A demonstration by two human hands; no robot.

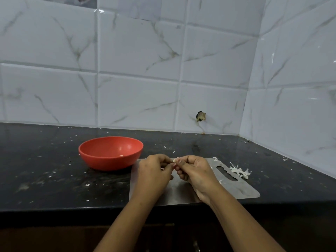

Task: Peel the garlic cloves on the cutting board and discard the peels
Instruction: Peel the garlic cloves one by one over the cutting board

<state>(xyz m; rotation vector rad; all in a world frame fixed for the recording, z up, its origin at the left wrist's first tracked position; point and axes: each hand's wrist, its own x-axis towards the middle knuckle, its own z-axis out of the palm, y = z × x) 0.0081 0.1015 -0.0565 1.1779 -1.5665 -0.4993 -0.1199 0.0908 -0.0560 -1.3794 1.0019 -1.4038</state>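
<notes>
The black, glossy stone worktop [45, 170] carries a round red plastic bowl [109, 163] on the left. Just beside it lies a flat grey steel cutting board [241, 188] with a slot handle. A small heap of white garlic peels [240, 171] lies at the board's right edge. Tiny white flecks [87, 184] are scattered over the worktop.

Back wall [138, 57]: glossy white marble-look tiles, grey veins, meets side wall [300, 70] in a corner at right. Chipped hole [200, 116] low in one tile, near the corner. Black stone counter [45, 170], speckled. Dark cabinet [45, 237] front below. Light glare on side tiles.
</notes>
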